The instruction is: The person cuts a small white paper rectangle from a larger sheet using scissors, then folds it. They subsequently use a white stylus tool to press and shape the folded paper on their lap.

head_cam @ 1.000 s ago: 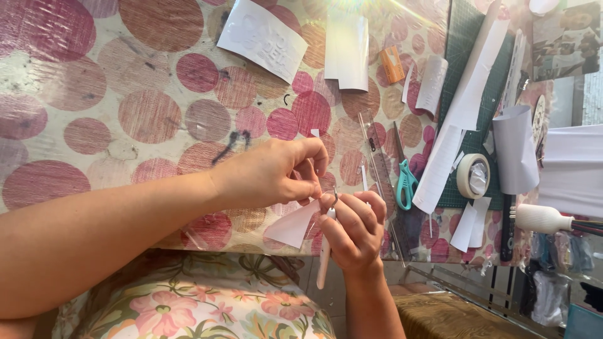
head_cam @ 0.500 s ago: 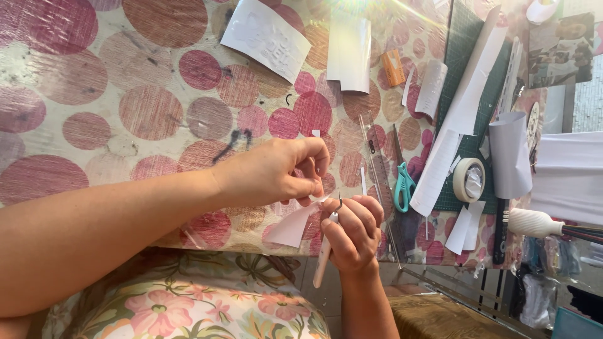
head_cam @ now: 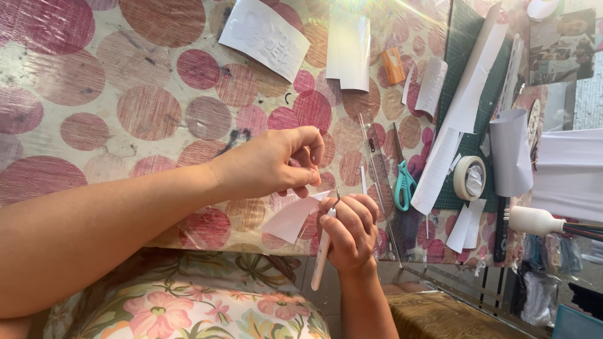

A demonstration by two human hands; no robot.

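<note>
Left hand [head_cam: 270, 166] pinches the top edge of a small white paper piece [head_cam: 290, 217], which hangs just below its fingertips at the table's near edge. Right hand [head_cam: 350, 227] is clenched around a white hook tool [head_cam: 323, 248], tip touching the paper's right edge. Ruler [head_cam: 375, 164] and teal scissors [head_cam: 404, 184] lie just right of the fingers; dotted tablecloth [head_cam: 125, 107] to the left is open.
</note>
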